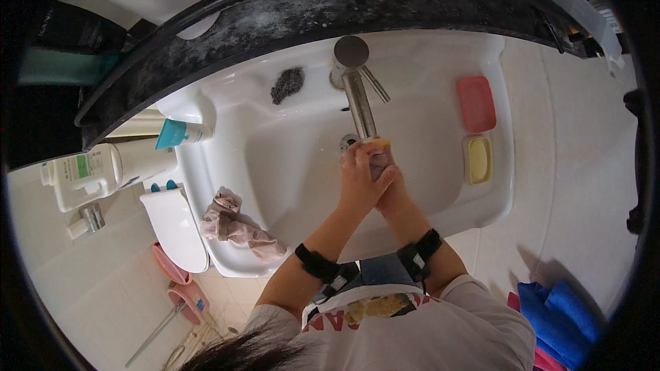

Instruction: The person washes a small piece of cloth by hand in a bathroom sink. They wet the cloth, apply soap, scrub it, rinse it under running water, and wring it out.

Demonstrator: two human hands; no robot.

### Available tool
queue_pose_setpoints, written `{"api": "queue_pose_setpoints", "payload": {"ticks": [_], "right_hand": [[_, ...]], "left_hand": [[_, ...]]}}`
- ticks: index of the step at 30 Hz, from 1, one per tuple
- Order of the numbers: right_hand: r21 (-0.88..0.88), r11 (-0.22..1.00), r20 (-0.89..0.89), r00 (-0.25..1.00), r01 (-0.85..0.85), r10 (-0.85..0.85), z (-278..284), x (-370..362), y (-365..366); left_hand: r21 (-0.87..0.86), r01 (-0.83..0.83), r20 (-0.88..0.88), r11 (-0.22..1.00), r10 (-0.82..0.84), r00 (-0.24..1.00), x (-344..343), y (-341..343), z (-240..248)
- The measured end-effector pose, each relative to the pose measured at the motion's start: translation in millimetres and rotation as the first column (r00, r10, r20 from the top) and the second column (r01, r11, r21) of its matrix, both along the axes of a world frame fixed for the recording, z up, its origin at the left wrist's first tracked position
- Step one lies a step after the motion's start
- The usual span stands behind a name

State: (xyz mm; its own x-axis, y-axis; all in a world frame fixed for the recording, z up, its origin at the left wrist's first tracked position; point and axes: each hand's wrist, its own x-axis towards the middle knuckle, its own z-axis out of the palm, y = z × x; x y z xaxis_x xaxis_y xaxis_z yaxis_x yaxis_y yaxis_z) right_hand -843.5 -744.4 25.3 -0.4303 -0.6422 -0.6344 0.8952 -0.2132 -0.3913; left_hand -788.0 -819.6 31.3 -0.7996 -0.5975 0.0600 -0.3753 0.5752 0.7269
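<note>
Under the spout of the metal faucet [359, 104], my two hands meet over the white sink [295, 151]. My left hand [356, 182] and my right hand [393, 189] are closed together around a small greyish-pink cloth bundle [377, 163]. Most of the bundle is hidden by my fingers, and its exact kind does not show. A yellowish patch shows at the fingertips by the spout, too small to name. On the sink's left front rim lies a crumpled pale pink sock [240, 228] with grey-brown parts.
A dark scouring pad [287, 85] lies behind the basin. On the right rim sit a red soap box lid [476, 104] and a yellow soap bar [479, 161] in its dish. A white-and-teal tube [182, 134] stands left, near a white jug [86, 175] and the toilet [175, 227]. Blue towels [560, 316] hang lower right.
</note>
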Motion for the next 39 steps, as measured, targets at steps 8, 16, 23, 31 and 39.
{"api": "queue_pose_setpoints", "payload": {"ticks": [8,16,23,31,39], "right_hand": [[-0.092,0.995,0.014,0.999,-0.049,0.051,7,-11,5],[-0.187,0.982,0.143,0.99,0.02,0.007,-5,-11,14],[-0.04,0.998,0.136,0.99,-0.041,0.046,-17,-13,20],[-0.191,0.978,0.192,0.981,0.078,-0.041,-24,-28,22],[-0.188,0.979,0.18,0.983,0.074,-0.04,-7,-14,22]], "left_hand": [[0.812,-0.082,0.165,0.578,-0.092,0.982,-12,3,22],[0.457,-0.206,0.061,0.865,0.201,0.978,-20,13,-4],[0.667,-0.209,-0.033,0.716,0.308,0.951,-11,27,-17],[0.992,0.105,-0.058,-0.072,0.475,0.878,-16,13,-20],[-0.017,0.097,-0.134,0.995,-0.098,0.986,-16,26,5]]}}
